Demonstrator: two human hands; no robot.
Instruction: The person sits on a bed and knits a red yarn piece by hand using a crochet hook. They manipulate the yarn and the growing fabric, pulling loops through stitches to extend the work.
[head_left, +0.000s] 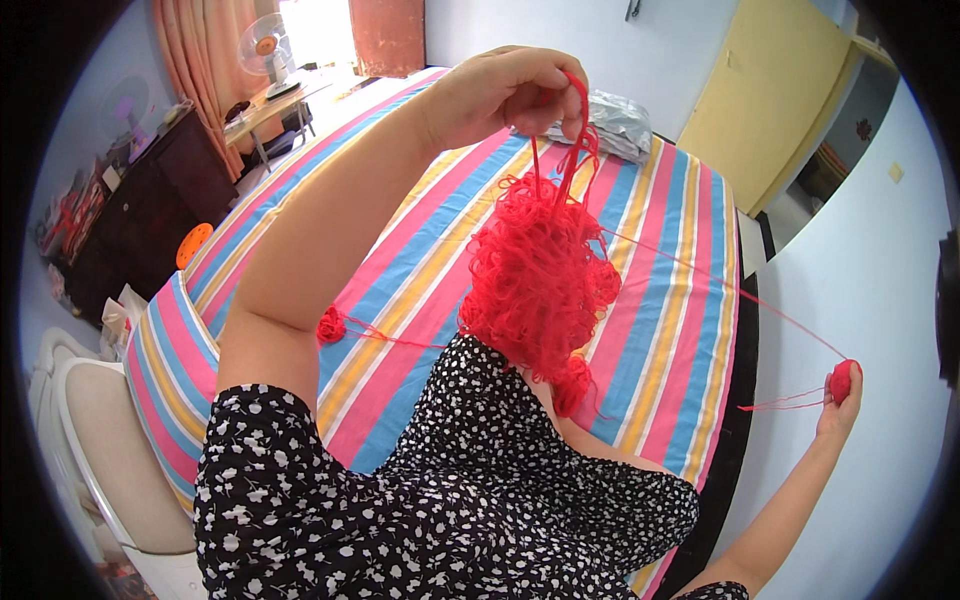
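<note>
Raised high in front of me, my left hand (530, 88) is closed around loops of red yarn. Below it hangs a large, loose tangle of red yarn (535, 275), with a denser clump (572, 386) at its lower end. Far out to the right, my right hand (846, 408) grips a small red yarn ball (839, 381). One taut strand (740, 289) runs from the tangle to that ball, and loose ends trail beside the hand. A separate small red bundle (330, 325) lies on the bed at left, with strands leading toward the tangle.
A bed with a striped cover (400, 325) spreads beneath the yarn. A silvery plastic package (618, 125) lies at its far edge. At left are a pale chair (125, 450), a dark cabinet (150, 200) and a fan (265, 48). A yellow door (755, 100) stands at back right.
</note>
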